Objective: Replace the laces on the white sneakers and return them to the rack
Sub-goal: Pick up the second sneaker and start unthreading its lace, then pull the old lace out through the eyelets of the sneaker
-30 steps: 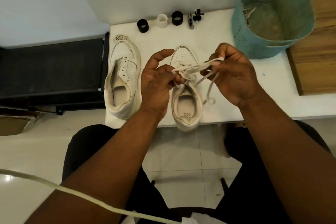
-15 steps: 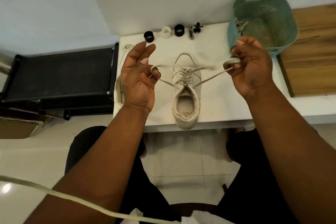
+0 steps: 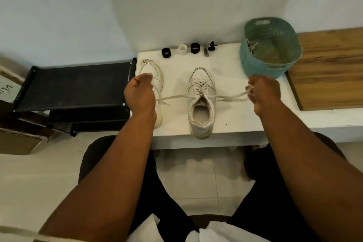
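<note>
Laced sneaker (image 3: 201, 102) centre of white table (image 3: 235, 124). Left hand (image 3: 140, 94) and right hand (image 3: 264, 92), either side of it, each grip a lace (image 3: 231, 97) end, pulled taut. Second sneaker (image 3: 155, 76) partly behind left hand.

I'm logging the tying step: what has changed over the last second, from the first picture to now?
Both hands moved apart, from together above the laced sneaker out to its sides: the left hand now over the second sneaker, the right hand near the basket. Each kept its grip on a lace end, so the loose loops have drawn out into taut strands. The sneakers, basket and small rings stayed put.
</note>
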Action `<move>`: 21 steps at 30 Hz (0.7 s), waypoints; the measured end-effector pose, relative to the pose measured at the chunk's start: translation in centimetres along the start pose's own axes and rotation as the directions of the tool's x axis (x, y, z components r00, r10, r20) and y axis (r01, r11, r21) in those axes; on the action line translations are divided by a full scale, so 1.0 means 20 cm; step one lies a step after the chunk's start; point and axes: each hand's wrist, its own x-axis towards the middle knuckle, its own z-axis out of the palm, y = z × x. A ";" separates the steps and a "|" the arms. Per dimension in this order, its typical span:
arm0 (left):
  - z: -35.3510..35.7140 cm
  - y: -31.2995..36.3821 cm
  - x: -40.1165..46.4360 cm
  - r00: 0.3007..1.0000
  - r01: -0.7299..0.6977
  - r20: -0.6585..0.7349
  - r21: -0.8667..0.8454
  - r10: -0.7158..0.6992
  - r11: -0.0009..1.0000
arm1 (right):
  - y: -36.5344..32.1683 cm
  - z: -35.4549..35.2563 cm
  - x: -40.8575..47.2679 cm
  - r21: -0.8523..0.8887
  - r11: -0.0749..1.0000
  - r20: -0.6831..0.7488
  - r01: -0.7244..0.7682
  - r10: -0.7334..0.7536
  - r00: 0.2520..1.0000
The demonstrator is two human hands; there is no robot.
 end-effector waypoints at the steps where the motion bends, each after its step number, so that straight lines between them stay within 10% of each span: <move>1: 0.02 -0.01 -0.03 0.996 -0.040 0.085 0.175 0.026 0.984 | 0.03 0.02 -0.01 -0.185 0.981 0.063 0.054 -0.043 0.997; 4: 0.06 -0.06 -0.12 0.945 -0.325 0.251 0.661 0.209 0.677 | 0.11 0.07 -0.08 -0.616 0.708 0.261 0.345 -0.230 0.938; 9: 0.11 -0.06 -0.22 0.868 -0.465 0.410 0.869 0.280 0.171 | 0.18 0.15 -0.20 -0.633 0.422 0.521 0.649 -0.387 0.760; 15: 0.20 -0.18 -0.25 0.710 -0.699 0.703 0.697 0.036 0.164 | 0.24 0.21 -0.22 -0.623 0.299 0.591 0.723 -0.426 0.685; 21: 0.24 -0.28 -0.21 0.740 -0.666 0.668 0.708 0.084 0.234 | 0.24 0.22 -0.18 -0.632 0.332 0.593 0.700 -0.375 0.713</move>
